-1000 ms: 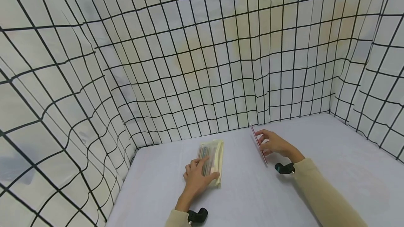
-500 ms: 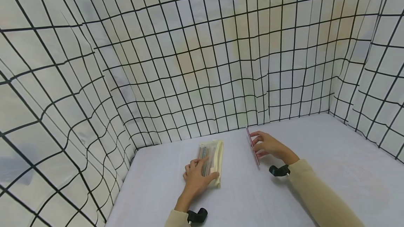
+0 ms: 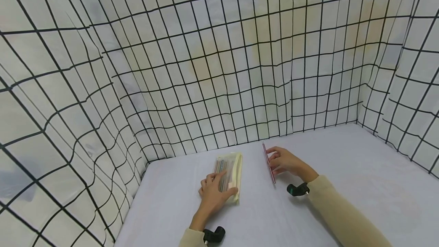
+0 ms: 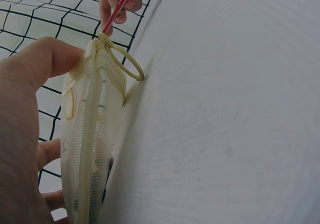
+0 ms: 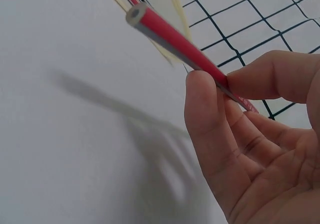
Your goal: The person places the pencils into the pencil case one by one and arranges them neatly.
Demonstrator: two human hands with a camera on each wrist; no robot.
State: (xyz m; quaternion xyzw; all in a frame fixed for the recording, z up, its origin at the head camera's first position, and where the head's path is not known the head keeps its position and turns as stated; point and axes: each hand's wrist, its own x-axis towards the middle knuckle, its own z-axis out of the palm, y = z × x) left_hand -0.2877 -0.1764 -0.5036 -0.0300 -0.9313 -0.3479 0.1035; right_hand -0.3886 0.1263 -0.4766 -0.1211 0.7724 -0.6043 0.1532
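A pale yellow, see-through zip pencil case (image 3: pixel 236 169) lies on the white table, with several long, thin items showing inside. My left hand (image 3: pixel 213 191) rests on its near half, fingers spread towards the left side. In the left wrist view, the thumb (image 4: pixel 60 58) presses beside the zip end, where a yellow loop (image 4: pixel 127 63) sticks out. To the right of the case, my right hand (image 3: pixel 289 163) pinches a red pencil with grey stripes (image 5: pixel 175 33) between thumb and fingertips. The pencil is held above the table, its shadow falling below, and its flat unsharpened end faces the right wrist camera.
White walls with a black grid (image 3: pixel 219 68) stand behind and at both sides of the table (image 3: pixel 360 155). A black wrist camera (image 3: pixel 215 234) sits on the left wrist, and another black camera (image 3: pixel 297 190) on the right.
My right hand has moved left with the pencil, closer to the pencil case. My left hand and the case have stayed in place.
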